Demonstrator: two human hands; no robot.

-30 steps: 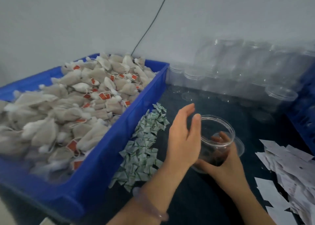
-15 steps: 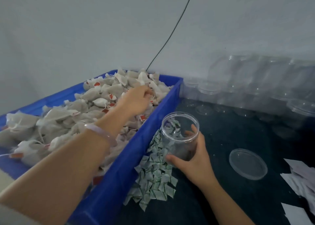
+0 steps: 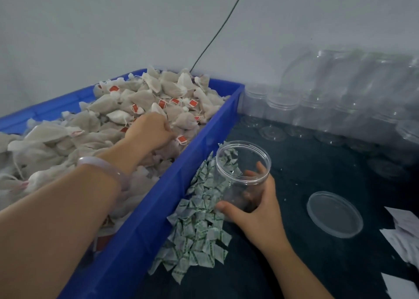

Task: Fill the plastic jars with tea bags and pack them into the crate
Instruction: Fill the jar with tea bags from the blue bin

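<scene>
Reaching into the blue crate [image 3: 140, 242], heaped with tea bags [image 3: 140, 97], beside a plastic jar [image 3: 229, 185] on the table [image 3: 301, 162].
Left hand [image 3: 150, 132] curls round tea bags in the heap; right hand [image 3: 258, 210] grips the plastic jar, tilted toward the crate wall.

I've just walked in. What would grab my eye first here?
The blue plastic crate on the left, heaped with beige tea bags with red tags, dominates; the left hand digs into the heap, gripping some. Beside it on the dark table, the right hand grips an empty clear plastic jar, next to a pile of small green-and-white sachets.
</scene>
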